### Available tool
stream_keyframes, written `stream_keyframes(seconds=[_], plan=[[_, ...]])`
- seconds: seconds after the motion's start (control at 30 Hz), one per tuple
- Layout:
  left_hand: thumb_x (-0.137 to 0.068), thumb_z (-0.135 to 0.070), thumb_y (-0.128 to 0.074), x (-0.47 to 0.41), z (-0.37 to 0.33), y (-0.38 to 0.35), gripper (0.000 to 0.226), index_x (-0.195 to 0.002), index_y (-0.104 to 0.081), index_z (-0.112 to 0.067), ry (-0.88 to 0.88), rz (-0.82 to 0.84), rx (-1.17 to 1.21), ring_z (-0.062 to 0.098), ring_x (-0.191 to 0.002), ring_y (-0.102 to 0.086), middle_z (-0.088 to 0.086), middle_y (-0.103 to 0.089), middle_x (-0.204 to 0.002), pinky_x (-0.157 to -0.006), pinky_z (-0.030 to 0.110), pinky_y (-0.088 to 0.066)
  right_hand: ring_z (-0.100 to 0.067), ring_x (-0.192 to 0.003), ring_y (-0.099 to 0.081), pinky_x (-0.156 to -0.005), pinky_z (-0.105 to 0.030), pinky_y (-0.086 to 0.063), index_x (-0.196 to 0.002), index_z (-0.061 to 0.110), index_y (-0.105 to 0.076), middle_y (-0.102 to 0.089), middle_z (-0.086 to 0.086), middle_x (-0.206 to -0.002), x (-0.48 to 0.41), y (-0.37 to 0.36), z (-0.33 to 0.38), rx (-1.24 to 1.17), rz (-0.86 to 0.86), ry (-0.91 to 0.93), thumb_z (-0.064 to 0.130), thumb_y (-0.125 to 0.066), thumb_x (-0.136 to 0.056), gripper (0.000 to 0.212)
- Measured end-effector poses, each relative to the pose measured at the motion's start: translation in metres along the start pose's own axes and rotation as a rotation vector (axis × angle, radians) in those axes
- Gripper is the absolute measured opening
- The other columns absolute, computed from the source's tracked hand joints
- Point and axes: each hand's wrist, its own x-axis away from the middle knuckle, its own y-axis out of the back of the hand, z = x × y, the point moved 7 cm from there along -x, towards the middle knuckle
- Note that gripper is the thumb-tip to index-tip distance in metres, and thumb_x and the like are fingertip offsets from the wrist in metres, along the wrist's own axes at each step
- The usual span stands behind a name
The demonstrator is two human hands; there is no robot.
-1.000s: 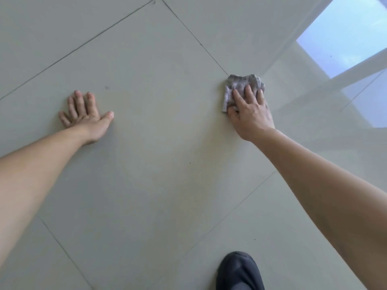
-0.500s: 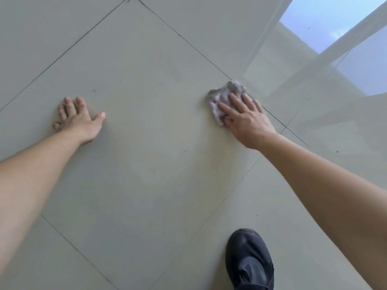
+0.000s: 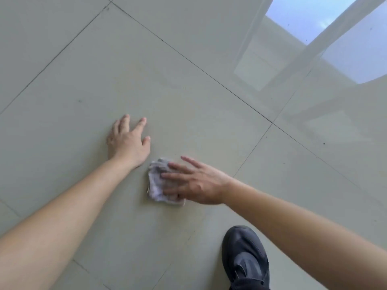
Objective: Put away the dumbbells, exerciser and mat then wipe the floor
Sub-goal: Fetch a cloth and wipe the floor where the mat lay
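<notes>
Glossy tiled floor (image 3: 188, 91) | left hand (image 3: 128, 143) planted flat, fingers released | right hand (image 3: 196, 183) fingers straight, pressing grey cloth (image 3: 156, 185) just near-right of it | risk: ungripped cloth could bunch or slip from under the palm; bracing hand may skid on slick tile

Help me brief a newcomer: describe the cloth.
Start at the pale tiled floor, ahead of the dark shoe. Beside the left hand, the right hand presses the cloth down. It is a small, crumpled grey-white rag, the only fabric there.
</notes>
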Motion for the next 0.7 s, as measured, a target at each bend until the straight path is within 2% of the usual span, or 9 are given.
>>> stream_keyframes(seconds=[0.1, 0.17, 0.23, 0.3, 0.4, 0.53, 0.6, 0.67, 0.7], plan=[[-0.095, -0.040, -0.049, 0.000, 0.001, -0.008, 0.059, -0.151, -0.031, -0.033, 0.028, 0.032, -0.030, 0.033, -0.148, -0.012, 0.011, -0.015, -0.162, -0.119, 0.045, -0.017, -0.029, -0.154, -0.015, -0.123, -0.052, -0.014, -0.151, 0.046, -0.035, -0.023, 0.002, -0.166, 0.050, 0.029, -0.115, -0.052, -0.112, -0.528, 0.053, -0.030, -0.099, 0.052], [-0.096, -0.042, -0.048, -0.001, 0.002, -0.007, 0.059, -0.151, -0.029, -0.033, 0.013, 0.054, -0.064, 0.032, -0.149, -0.011, 0.011, -0.012, -0.162, -0.120, 0.044, -0.016, -0.029, -0.155, -0.007, -0.125, -0.047, -0.009, -0.154, 0.045, -0.026, -0.013, 0.003, -0.168, 0.098, 0.040, -0.167, -0.120, -0.140, -0.844, 0.052, -0.030, -0.103, 0.052], [-0.096, -0.043, -0.046, -0.003, 0.000, -0.004, 0.060, -0.152, -0.027, -0.033, 0.001, 0.081, -0.083, 0.032, -0.149, -0.011, 0.012, -0.011, -0.163, -0.120, 0.043, -0.017, -0.030, -0.155, -0.003, -0.125, -0.043, -0.005, -0.155, 0.043, -0.025, -0.010, 0.002, -0.168, 0.132, 0.042, -0.182, -0.207, -0.183, -1.076, 0.047, -0.035, -0.104, 0.052], [-0.097, -0.042, -0.044, -0.003, -0.001, -0.004, 0.060, -0.153, -0.025, -0.032, 0.003, 0.101, -0.096, 0.033, -0.149, -0.010, 0.012, -0.009, -0.163, -0.120, 0.044, -0.017, -0.034, -0.154, 0.002, -0.126, -0.044, -0.004, -0.157, 0.037, -0.024, -0.009, -0.004, -0.168, 0.140, 0.035, -0.166, -0.256, -0.216, -1.177, 0.047, -0.033, -0.104, 0.054], [-0.098, -0.040, -0.041, 0.000, -0.003, -0.005, 0.060, -0.154, -0.021, -0.032, 0.016, 0.108, -0.105, 0.034, -0.149, -0.008, 0.011, -0.006, -0.163, -0.119, 0.045, -0.018, -0.042, -0.152, 0.010, -0.125, -0.054, -0.003, -0.158, 0.034, -0.020, -0.006, -0.010, -0.168, 0.107, 0.005, -0.091, -0.202, -0.153, -0.912, 0.037, -0.035, -0.104, 0.056], [-0.099, -0.039, -0.039, 0.001, -0.003, -0.006, 0.060, -0.154, -0.019, -0.032, 0.010, 0.107, -0.129, 0.033, -0.150, -0.006, 0.011, -0.004, -0.164, -0.119, 0.045, -0.017, -0.043, -0.151, -0.011, -0.122, -0.058, -0.017, -0.148, 0.035, -0.045, -0.027, -0.008, -0.164, 0.050, -0.037, 0.057, -0.165, 0.023, -0.167, 0.025, -0.044, -0.092, 0.057], [-0.099, -0.039, -0.039, 0.002, -0.002, -0.006, 0.059, -0.154, -0.019, -0.031, 0.010, 0.108, -0.129, 0.034, -0.149, -0.006, 0.011, -0.004, -0.163, -0.119, 0.045, -0.017, -0.037, -0.152, -0.018, -0.122, -0.054, -0.019, -0.146, 0.033, -0.050, -0.031, -0.004, -0.162, 0.052, -0.042, 0.068, -0.124, 0.098, 0.103, 0.019, -0.047, -0.092, 0.057], [-0.099, -0.038, -0.039, 0.002, -0.004, -0.006, 0.060, -0.154, -0.019, -0.031, 0.005, 0.106, -0.131, 0.034, -0.149, -0.006, 0.012, -0.005, -0.163, -0.119, 0.047, -0.018, -0.036, -0.149, -0.028, -0.122, -0.052, -0.020, -0.145, 0.030, -0.052, -0.038, -0.005, -0.159, 0.074, -0.026, 0.014, -0.047, -0.035, 0.031, 0.018, -0.048, -0.095, 0.052], [-0.099, -0.038, -0.039, 0.001, -0.003, -0.006, 0.059, -0.154, -0.019, -0.031, 0.008, 0.109, -0.133, 0.034, -0.149, -0.006, 0.011, -0.005, -0.164, -0.118, 0.047, -0.019, -0.036, -0.147, -0.031, -0.121, -0.051, -0.023, -0.145, 0.029, -0.051, -0.039, -0.007, -0.158, 0.092, -0.018, -0.028, -0.021, -0.108, -0.127, 0.022, -0.047, -0.098, 0.048]])
